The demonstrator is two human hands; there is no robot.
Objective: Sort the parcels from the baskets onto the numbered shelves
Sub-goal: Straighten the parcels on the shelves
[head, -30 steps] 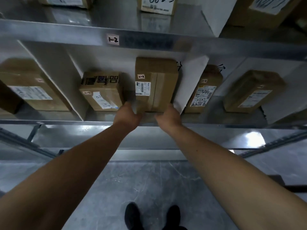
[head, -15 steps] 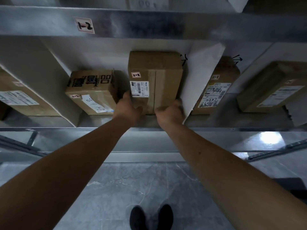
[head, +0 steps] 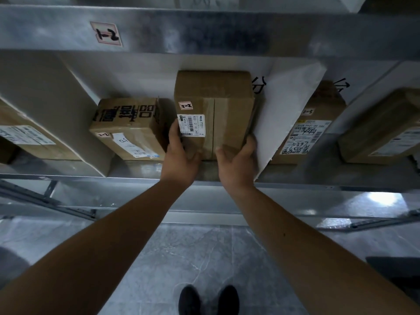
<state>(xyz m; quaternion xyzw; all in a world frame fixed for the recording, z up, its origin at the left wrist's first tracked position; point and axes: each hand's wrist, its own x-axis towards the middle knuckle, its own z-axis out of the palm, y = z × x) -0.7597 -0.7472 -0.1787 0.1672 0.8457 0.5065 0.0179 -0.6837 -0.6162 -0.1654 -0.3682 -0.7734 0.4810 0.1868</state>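
A tall box (head: 213, 110) is held on the shelf (head: 136, 168) by the left hand (head: 181, 153) and right hand (head: 238, 160), each grip clamped on a lower corner, beside the white divider (head: 288, 110); release seems due next.

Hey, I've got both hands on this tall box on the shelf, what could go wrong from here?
1. The tall box stands on end, gripped low by the left hand and right hand; it might tip forward on release.
2. The white divider leans right beside the right hand; pulling back may drag it.
3. The printed box sits close on the left; sliding sideways could shove it.
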